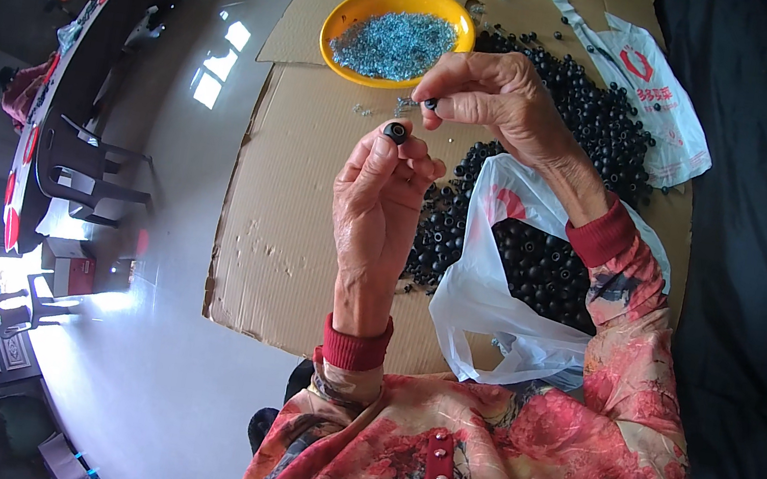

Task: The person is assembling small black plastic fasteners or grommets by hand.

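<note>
My left hand [377, 201] is raised over the cardboard, pinching a round black bead-like piece [395, 132] between thumb and fingertips. A pale ring shows around the hole in its face. Slightly higher and to the right, my right hand [507, 107] grips a small dark piece [430, 104] at its fingertips; its exact kind is too small to tell. The two pieces are apart. Beyond my hands stands a yellow bowl [341, 7] filled with tiny clear bluish pieces [395, 45]. Many loose black bead-like pieces [607, 134] are heaped under and beyond my right forearm.
An open white plastic bag [474, 298] with more black pieces lies close to me. Another white bag [679, 150] lies flat at the far right. Cardboard [283, 215] covers the work surface. Dark cloth [733, 292] hangs on the right; a chair [83, 160] stands left.
</note>
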{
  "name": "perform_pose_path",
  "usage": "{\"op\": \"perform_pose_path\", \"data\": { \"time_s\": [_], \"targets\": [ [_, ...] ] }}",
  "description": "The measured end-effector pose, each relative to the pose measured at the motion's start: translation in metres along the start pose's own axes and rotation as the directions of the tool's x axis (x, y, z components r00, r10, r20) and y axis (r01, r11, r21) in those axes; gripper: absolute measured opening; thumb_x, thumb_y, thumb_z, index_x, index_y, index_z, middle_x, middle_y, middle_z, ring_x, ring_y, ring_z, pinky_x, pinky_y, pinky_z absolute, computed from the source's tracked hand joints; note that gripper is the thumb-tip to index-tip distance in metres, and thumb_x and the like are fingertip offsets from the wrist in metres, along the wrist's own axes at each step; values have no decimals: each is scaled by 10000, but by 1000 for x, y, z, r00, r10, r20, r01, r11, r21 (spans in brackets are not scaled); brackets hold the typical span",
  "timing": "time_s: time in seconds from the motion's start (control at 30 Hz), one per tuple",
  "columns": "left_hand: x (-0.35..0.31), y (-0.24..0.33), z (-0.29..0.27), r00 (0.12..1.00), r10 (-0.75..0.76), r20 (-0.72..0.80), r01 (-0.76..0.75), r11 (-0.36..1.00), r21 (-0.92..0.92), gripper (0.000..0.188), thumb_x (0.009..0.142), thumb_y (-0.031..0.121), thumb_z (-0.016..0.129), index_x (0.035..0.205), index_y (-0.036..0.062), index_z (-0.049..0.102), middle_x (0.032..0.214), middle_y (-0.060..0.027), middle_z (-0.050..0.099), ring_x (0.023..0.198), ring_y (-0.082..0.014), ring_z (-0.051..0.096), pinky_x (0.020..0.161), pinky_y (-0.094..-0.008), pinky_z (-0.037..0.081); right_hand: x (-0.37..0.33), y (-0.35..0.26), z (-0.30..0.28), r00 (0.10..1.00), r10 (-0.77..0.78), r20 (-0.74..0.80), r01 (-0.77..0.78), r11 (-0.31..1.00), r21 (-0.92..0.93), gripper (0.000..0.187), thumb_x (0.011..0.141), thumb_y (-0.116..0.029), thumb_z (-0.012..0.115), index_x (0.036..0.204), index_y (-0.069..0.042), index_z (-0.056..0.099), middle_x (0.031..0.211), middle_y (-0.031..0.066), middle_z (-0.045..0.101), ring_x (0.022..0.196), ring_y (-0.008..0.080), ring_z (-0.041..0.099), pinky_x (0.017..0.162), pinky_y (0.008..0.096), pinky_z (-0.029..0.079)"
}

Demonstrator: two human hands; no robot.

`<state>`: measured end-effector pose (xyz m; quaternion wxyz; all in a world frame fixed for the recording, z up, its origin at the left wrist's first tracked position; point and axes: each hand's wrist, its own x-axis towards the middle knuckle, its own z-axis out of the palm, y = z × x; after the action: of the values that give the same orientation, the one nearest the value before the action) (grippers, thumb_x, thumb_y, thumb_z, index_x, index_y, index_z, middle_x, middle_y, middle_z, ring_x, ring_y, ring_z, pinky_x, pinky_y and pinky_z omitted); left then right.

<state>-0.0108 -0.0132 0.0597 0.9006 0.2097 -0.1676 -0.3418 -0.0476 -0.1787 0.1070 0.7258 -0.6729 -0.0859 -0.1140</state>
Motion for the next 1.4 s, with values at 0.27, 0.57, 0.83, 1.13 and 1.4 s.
{"op": "perform_pose_path", "data": {
  "time_s": [0.27, 0.57, 0.83, 1.13, 1.4],
  "targets": [
    [4, -9, -1, 1000, -4, 19, 4, 1000, -11, 207, 900, 159, 496, 1020, 3, 560, 887, -77, 620, 787, -166, 592, 802, -374, 470, -7, -25, 10, 999, -41, 16, 44, 926, -375, 97, 756, -54, 659, 847, -21, 654, 780, 24, 627, 751, 82, 584, 705, 218, 476],
    [3, -10, -1, 1000, 13, -12, -13, 999, 46, 183, 889, 126, 508, 1013, 5, 565, 905, -88, 624, 785, -175, 609, 785, -376, 486, -8, -24, 9, 996, -79, 45, 91, 886, -454, 125, 798, -105, 629, 882, -12, 645, 792, 42, 649, 761, 101, 609, 718, 236, 491],
    [5, -14, -5, 999, 24, -27, -22, 997, 72, 185, 885, 109, 511, 1013, -7, 577, 899, -96, 625, 785, -188, 612, 783, -378, 496, -8, -25, 5, 989, -114, 90, 145, 802, -580, 118, 789, -107, 629, 856, -12, 647, 763, 59, 643, 727, 110, 606, 695, 244, 488],
    [6, -22, -2, 996, -15, -83, 18, 999, 26, 199, 858, 84, 560, 1020, -29, 587, 857, -119, 630, 733, -167, 614, 745, -339, 530, -8, -21, 1, 986, -116, 117, 164, 758, -631, 100, 787, -84, 621, 846, -7, 645, 754, 59, 642, 702, 121, 611, 666, 236, 490],
    [5, -21, 3, 983, -166, -79, 151, 974, -171, 206, 886, 106, 516, 1042, -24, 549, 865, -111, 623, 726, -157, 609, 775, -359, 519, -10, -21, 0, 987, -122, 108, 162, 781, -603, 63, 795, -34, 606, 838, 2, 633, 774, 33, 607, 723, 93, 574, 656, 210, 466]
  ]
}}
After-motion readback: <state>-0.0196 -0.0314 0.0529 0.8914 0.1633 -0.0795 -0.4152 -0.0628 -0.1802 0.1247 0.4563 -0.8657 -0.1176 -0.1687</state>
